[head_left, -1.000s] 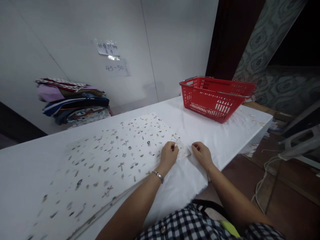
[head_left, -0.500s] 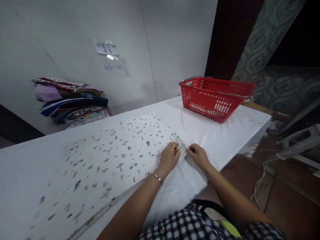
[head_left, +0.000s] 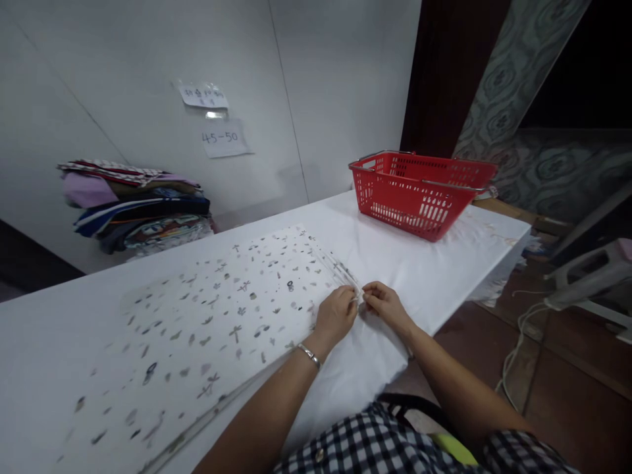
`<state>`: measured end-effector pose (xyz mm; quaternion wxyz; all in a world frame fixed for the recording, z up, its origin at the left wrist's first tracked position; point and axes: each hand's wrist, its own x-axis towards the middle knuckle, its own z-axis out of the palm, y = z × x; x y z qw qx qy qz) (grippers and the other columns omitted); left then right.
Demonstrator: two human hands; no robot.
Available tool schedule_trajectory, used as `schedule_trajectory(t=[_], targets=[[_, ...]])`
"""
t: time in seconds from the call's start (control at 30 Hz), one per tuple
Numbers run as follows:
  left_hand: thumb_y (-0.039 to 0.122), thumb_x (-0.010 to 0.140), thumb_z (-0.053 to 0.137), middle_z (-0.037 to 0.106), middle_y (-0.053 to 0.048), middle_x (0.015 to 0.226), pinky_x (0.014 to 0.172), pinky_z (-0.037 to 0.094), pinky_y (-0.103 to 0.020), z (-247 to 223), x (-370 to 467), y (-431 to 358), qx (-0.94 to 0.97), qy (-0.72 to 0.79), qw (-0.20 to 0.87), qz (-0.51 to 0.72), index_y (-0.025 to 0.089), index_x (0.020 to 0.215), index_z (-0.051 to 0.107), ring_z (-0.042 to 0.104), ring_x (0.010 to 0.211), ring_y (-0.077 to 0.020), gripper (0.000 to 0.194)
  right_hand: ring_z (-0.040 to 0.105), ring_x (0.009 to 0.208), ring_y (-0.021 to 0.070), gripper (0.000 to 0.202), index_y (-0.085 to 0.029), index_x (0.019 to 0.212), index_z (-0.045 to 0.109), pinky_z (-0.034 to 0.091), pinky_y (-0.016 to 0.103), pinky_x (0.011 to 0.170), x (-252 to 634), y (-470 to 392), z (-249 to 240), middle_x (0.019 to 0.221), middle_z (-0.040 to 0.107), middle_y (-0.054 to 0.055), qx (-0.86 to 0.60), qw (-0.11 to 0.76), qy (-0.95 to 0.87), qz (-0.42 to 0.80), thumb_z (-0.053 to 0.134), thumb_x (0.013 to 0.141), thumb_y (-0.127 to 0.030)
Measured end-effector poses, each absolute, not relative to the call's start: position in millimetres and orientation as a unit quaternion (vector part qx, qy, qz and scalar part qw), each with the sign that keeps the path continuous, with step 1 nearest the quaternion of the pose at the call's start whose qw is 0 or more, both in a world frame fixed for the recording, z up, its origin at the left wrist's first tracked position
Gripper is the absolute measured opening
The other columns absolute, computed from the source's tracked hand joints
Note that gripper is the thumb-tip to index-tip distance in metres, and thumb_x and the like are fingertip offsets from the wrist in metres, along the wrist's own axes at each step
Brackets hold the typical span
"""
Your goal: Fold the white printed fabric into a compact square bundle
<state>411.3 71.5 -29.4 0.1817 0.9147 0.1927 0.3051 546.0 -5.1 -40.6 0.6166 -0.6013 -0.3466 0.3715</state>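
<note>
Item: white thin cloth printed with small dark motifs (head_left: 217,316), spread centre-left on my white-covered worktop (head_left: 419,263). My left hand (head_left: 336,315) and right hand (head_left: 386,304) each pinch its corner hem, grips pressed together. Risk: uneven pull could skew the fold.

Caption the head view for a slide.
Both hands, left hand and right hand, pinch the corner of a patterned white cloth on a white table.

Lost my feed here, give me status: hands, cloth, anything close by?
Left hand and right hand both pinching corner of printed cloth. Cloth flat on white table. Red basket well clear.
</note>
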Motion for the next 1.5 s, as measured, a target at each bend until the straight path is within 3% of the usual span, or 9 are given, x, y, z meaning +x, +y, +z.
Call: schedule_trajectory(t=[0.23, 0.43, 0.63, 0.77, 0.87, 1.0, 1.1, 1.33, 1.5], targets=[[0.010, 0.077, 0.046, 0.060, -0.005, 0.099, 0.080, 0.047, -0.031, -28, 411, 72, 0.932, 0.166, 0.143, 0.288, 0.019, 0.088, 0.054, 0.055, 0.091, -0.0167, 0.016, 0.047, 0.048, 0.0086, 0.021, -0.020, 0.082, 0.051, 0.034, 0.020, 0.042, 545, -6, -41, 0.061, 0.053, -0.005, -0.570, 0.630, -0.377, 0.370, 0.059, 0.066, -0.032], [0.017, 0.076, 0.051, 0.058, -0.006, 0.096, 0.079, 0.045, -0.031, -24, 411, 69, 0.933, 0.164, 0.152, 0.283, 0.020, 0.088, 0.051, 0.054, 0.090, -0.0177, 0.012, 0.057, 0.068, 0.0142, 0.025, -0.022, 0.091, 0.049, 0.046, 0.026, 0.058, 544, -11, -43, 0.079, 0.058, 0.000, -0.558, 0.630, -0.420, 0.340, 0.057, 0.068, -0.029], [0.019, 0.078, 0.049, 0.054, -0.001, 0.078, 0.064, 0.041, -0.026, -20, 415, 76, 0.913, 0.242, 0.147, 0.294, 0.021, 0.076, 0.046, 0.051, 0.072, -0.0143, 0.004, 0.057, 0.069, 0.0153, 0.030, -0.022, 0.104, 0.048, 0.043, 0.027, 0.060, 553, -13, -46, 0.086, 0.064, 0.003, -0.617, 0.587, -0.468, 0.237, 0.048, 0.074, -0.028], [0.020, 0.077, 0.048, 0.050, 0.002, 0.069, 0.061, 0.037, -0.025, -1, 409, 89, 0.870, 0.314, 0.160, 0.343, 0.021, 0.074, 0.045, 0.047, 0.062, -0.0124, 0.005, 0.054, 0.067, 0.0161, 0.018, -0.020, 0.082, 0.058, 0.036, 0.027, 0.059, 560, -15, -42, 0.074, 0.061, 0.003, -0.796, 0.414, -0.435, 0.069, 0.047, 0.079, -0.034], [0.019, 0.076, 0.048, 0.050, 0.003, 0.067, 0.060, 0.037, -0.024, 9, 405, 93, 0.864, 0.325, 0.161, 0.348, 0.021, 0.074, 0.046, 0.047, 0.061, -0.0119, 0.003, 0.053, 0.077, 0.0189, 0.022, -0.019, 0.072, 0.059, 0.033, 0.027, 0.060, 556, -15, -39, 0.078, 0.060, 0.006, -0.831, 0.273, -0.484, 0.027, 0.052, 0.078, -0.039], [0.017, 0.076, 0.048, 0.056, 0.002, 0.071, 0.063, 0.037, -0.025, 3, 407, 87, 0.881, 0.307, 0.149, 0.328, 0.022, 0.079, 0.049, 0.052, 0.065, -0.0131, 0.005, 0.053, 0.079, 0.0198, 0.013, -0.018, 0.075, 0.058, 0.032, 0.027, 0.061, 549, -13, -37, 0.080, 0.060, 0.007, -0.825, 0.222, -0.518, 0.024, 0.054, 0.076, -0.031], [0.016, 0.076, 0.048, 0.058, 0.001, 0.073, 0.064, 0.039, -0.026, -5, 409, 83, 0.892, 0.294, 0.149, 0.309, 0.022, 0.082, 0.051, 0.054, 0.069, -0.0145, 0.008, 0.052, 0.071, 0.0175, 0.008, -0.019, 0.069, 0.055, 0.032, 0.026, 0.059, 551, -11, -38, 0.074, 0.059, 0.005, -0.816, 0.254, -0.516, 0.057, 0.051, 0.075, -0.023], [0.015, 0.077, 0.049, 0.058, -0.002, 0.080, 0.068, 0.040, -0.028, -12, 410, 79, 0.933, 0.248, 0.088, 0.245, 0.021, 0.083, 0.050, 0.054, 0.075, -0.0167, 0.009, 0.043, 0.041, 0.0103, 0.018, -0.021, 0.069, 0.044, 0.032, 0.022, 0.042, 555, -4, -42, 0.046, 0.045, -0.007, -0.682, 0.535, -0.372, 0.331, 0.052, 0.073, -0.037], [0.013, 0.077, 0.048, 0.057, -0.002, 0.080, 0.067, 0.039, -0.028, -17, 411, 76, 0.944, 0.226, 0.075, 0.229, 0.020, 0.081, 0.048, 0.053, 0.074, -0.0163, 0.008, 0.052, 0.048, 0.0107, 0.026, -0.019, 0.079, 0.049, 0.039, 0.022, 0.042, 551, 0, -38, 0.055, 0.052, -0.006, -0.595, 0.611, -0.322, 0.410, 0.062, 0.064, -0.037]])
